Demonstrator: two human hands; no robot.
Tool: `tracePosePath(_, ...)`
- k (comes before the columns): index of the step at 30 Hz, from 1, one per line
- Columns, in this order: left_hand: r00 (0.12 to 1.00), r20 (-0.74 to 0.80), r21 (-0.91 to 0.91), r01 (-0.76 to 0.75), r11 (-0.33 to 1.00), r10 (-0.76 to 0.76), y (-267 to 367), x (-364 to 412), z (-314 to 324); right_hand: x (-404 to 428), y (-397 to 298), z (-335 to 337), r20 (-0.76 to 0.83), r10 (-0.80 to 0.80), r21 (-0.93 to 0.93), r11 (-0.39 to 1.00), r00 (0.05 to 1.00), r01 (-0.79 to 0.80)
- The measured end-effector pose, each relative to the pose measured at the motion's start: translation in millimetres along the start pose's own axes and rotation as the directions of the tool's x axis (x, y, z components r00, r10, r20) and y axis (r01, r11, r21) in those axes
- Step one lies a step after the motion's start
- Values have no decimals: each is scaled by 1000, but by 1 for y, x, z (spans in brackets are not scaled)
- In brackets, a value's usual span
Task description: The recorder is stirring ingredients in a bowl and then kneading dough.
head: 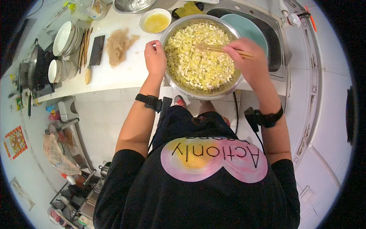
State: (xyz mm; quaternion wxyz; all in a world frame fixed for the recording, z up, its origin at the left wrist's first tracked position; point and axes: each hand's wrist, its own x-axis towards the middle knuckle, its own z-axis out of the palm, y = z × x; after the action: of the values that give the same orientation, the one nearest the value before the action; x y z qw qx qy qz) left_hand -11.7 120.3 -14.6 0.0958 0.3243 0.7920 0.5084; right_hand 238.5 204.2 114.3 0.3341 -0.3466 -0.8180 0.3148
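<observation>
A large stainless steel bowl (171, 80) holds small white cubes mixed with finely chopped yellow-green pieces (200, 63). My left hand (155, 58) grips the bowl's left rim. In my right hand (248, 57), over the bowl's right side, is a pair of wooden chopsticks (214, 49); their far ends reach into the mixture near a small brownish clump. A white bowl of yellow liquid (156, 22) stands just behind the bowl at left. On the counter to the left lie a pile of light-brown thin strands (119, 47) and a cleaver with a wooden handle (96, 53).
A teal basin (243, 24) sits over the sink (276, 31) at the right. Stacked bowls (64, 38), several loose chopsticks (85, 51) and a plastic jug (91, 10) stand at the left. A metal strainer (134, 4) lies at the back. The counter's front edge (114, 88) is near me.
</observation>
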Motion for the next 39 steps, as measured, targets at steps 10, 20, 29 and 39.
tracePosePath(10,997,-30,4,67,998,-67,-2,-8,5,16,32,45,112,-6,-79,997,994,15)
tracePosePath(20,990,22,-77,141,987,-140,14,-13,-7,20,3,1,83,461,167,868,884,-468)
tracePosePath(29,991,8,-137,130,982,-130,-19,-28,-5,7,8,17,142,314,169,927,939,-335)
tracePosePath(39,979,-91,-152,165,975,-180,-19,-32,1,12,12,25,120,441,310,835,889,-456)
